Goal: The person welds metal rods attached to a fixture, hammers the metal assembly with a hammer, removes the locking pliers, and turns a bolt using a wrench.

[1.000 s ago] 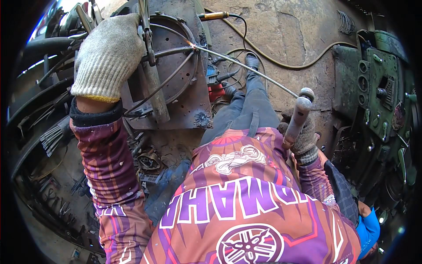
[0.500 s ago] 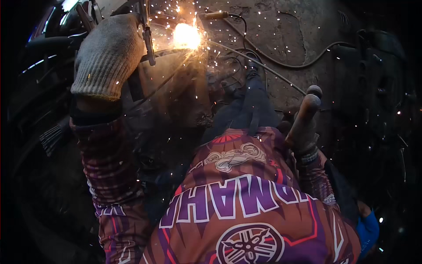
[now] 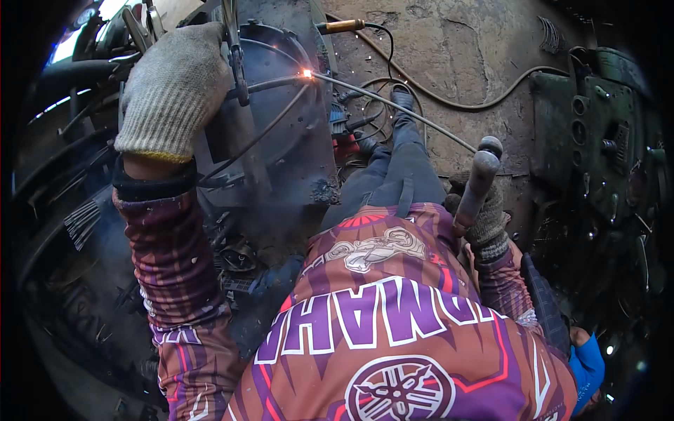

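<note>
My left hand (image 3: 175, 91), in a grey knit glove, is closed around metal pliers (image 3: 237, 67) at the upper left. Their jaws meet the end of a dark curved steel rod (image 3: 274, 83), which lies over a metal plate (image 3: 302, 151). At lower right of the plate, my right hand (image 3: 489, 226), gloved too, grips a welding electrode holder (image 3: 479, 184). From its head a long thin electrode (image 3: 400, 112) slants up to the left. The electrode's tip is at a small glowing orange spot (image 3: 307, 74) on the rod. The fingers of my right hand are partly hidden by the holder.
A wooden-handled tool (image 3: 342, 27) with a cable lies at the top. A thick hose (image 3: 484, 107) curves across the floor. Dark green machinery (image 3: 597, 140) stands at right. Bundled thin rods (image 3: 84, 221) lie at left. Someone in a blue sleeve (image 3: 587, 368) is at lower right.
The blinding arc and flying sparks have shrunk to a small glow, with thin smoke around. My right hand and the holder have shifted slightly left. My left hand stays about where it was.
</note>
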`<state>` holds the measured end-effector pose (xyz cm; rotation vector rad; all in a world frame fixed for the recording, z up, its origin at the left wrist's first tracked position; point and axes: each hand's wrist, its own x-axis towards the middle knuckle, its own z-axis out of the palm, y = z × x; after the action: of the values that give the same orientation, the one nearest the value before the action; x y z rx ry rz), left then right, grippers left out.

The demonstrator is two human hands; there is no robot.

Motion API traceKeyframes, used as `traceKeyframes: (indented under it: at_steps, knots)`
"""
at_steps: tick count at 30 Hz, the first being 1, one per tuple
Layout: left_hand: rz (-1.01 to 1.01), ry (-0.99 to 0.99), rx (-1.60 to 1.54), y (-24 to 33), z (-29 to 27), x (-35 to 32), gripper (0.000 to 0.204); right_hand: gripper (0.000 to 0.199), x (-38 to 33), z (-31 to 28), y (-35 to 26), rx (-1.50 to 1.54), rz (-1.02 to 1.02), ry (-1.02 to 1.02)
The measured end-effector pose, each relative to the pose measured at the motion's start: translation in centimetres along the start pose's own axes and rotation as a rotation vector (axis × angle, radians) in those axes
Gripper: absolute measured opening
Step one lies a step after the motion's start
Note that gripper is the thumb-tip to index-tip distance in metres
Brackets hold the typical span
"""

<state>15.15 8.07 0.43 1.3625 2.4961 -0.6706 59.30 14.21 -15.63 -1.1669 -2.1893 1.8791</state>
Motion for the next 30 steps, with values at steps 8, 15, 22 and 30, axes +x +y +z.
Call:
traceKeyframes:
  at_steps: [8,15,22,30]
  knots:
    - [-0.007,0.022,-0.009,0.2,0.1,-0.2,0.026,0.059,-0.4,-0.3,-0.1,-0.045,0.064,0.0]
    - [0.022,0.056,-0.017,-0.2,0.8,0.0,0.024,0.059,-0.5,-0.5,0.2,-0.084,0.198,-0.046]
    - [0.29,0.154,0.119,-2.7,1.7,-0.9,0.029,0.059,-0.7,-0.2,2.9,-0.127,0.163,0.047]
    - [0.134,0.176,0.033,-1.4,1.9,0.0,0.025,0.063,-0.2,-0.7,1.1,0.261,0.266,0.03]
